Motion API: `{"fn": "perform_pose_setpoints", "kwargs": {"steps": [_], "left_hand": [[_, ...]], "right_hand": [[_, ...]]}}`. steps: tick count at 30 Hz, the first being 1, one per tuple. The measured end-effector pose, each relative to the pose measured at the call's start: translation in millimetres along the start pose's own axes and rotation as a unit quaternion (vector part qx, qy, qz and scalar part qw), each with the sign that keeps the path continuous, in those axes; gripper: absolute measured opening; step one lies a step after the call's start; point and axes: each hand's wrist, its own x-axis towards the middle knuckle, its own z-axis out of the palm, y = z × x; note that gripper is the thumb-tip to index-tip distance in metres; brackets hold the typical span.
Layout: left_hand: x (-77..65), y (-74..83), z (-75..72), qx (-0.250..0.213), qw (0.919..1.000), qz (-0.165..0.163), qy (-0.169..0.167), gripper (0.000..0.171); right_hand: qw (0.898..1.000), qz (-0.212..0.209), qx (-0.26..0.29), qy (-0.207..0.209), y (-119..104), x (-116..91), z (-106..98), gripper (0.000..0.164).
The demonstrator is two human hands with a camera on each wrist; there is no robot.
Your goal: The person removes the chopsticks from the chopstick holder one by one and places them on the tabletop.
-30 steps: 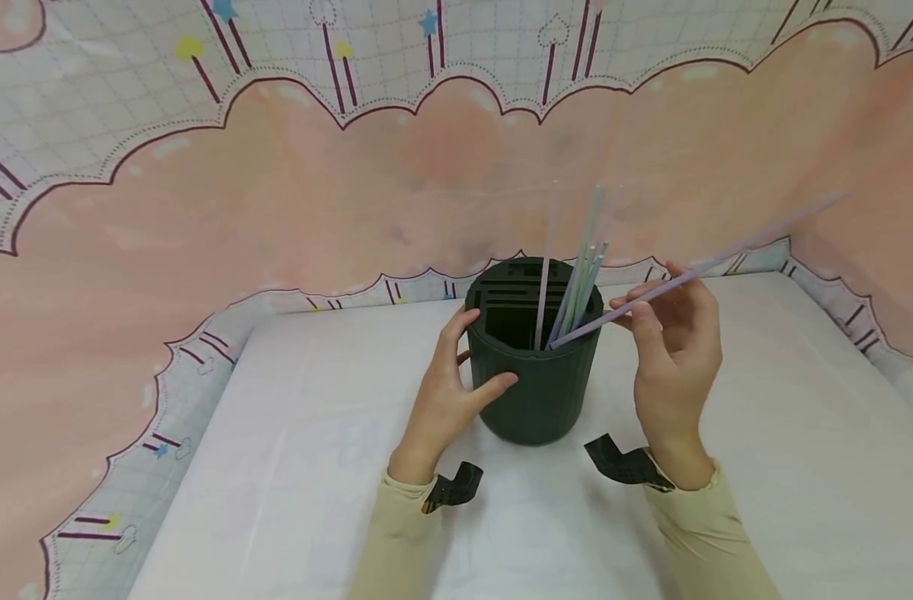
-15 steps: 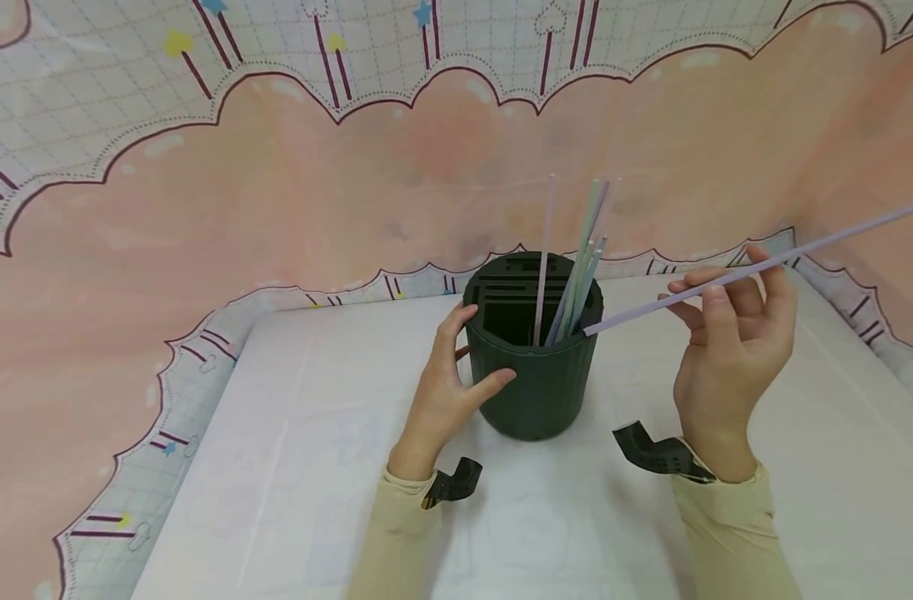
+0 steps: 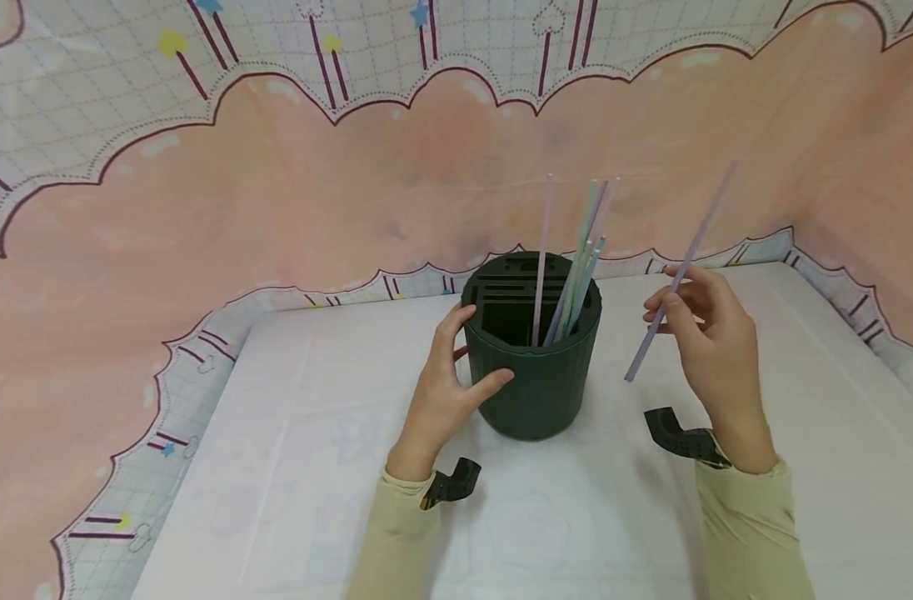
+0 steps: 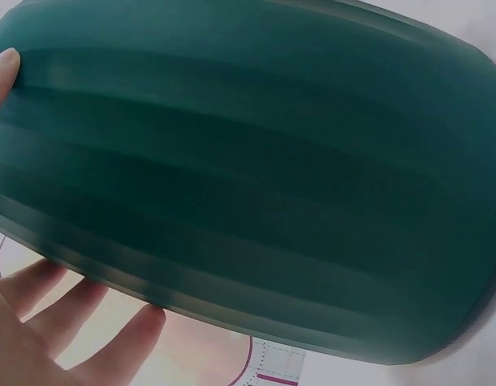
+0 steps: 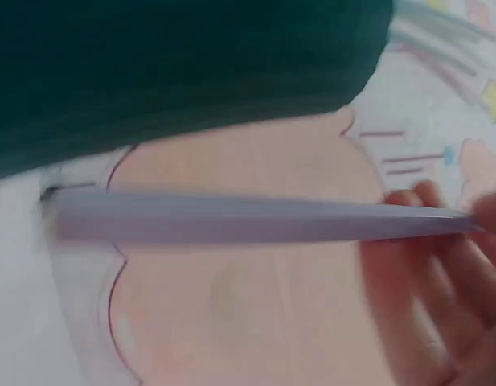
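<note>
A dark green round holder point(image 3: 535, 392) with a slotted top stands upright on the white table. Several pale straws point(image 3: 581, 283) in green, blue, purple and pink lean in its open compartment. My left hand point(image 3: 445, 396) grips the holder's left side, thumb across the front; in the left wrist view its fingers point(image 4: 123, 346) press along the ribbed wall. To the right of the holder, my right hand point(image 3: 715, 337) pinches a purple straw point(image 3: 696, 242) between thumb and fingers. That straw slants, its lower end low beside the holder and apart from it. The right wrist view shows it lengthwise, slightly blurred.
The white table point(image 3: 314, 467) spreads around the holder. Behind it rises a peach and white patterned backdrop point(image 3: 351, 192), which also borders the table's left and right sides. A black wrist strap piece point(image 3: 681, 437) sticks out from the right cuff.
My right hand has drawn the purple straw rightward, away from the holder's rim, then turned it from a shallow slant to a steep one. My left hand stays on the holder.
</note>
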Motion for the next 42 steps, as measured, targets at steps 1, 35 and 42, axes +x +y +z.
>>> {"fn": "perform_pose_setpoints", "kwargs": {"steps": [1, 35, 42], "left_hand": [[0.2, -0.1, 0.0, 0.001, 1.0, 0.0, 0.001, 0.08], [-1.1, -0.8, 4.1, 0.015, 0.9999, 0.0, 0.007, 0.081], [-2.0, 1.7, 3.2, -0.006, 0.9998, -0.016, -0.006, 0.081]], "right_hand": [[0.999, 0.004, -0.047, -0.016, 2.5, 0.7, -0.1, 0.027], [0.912, 0.184, -0.222, -0.291, 76.9, 4.9, -0.7, 0.031], [0.9, 0.201, -0.217, -0.32, 93.8, 2.8, 0.2, 0.03]]}}
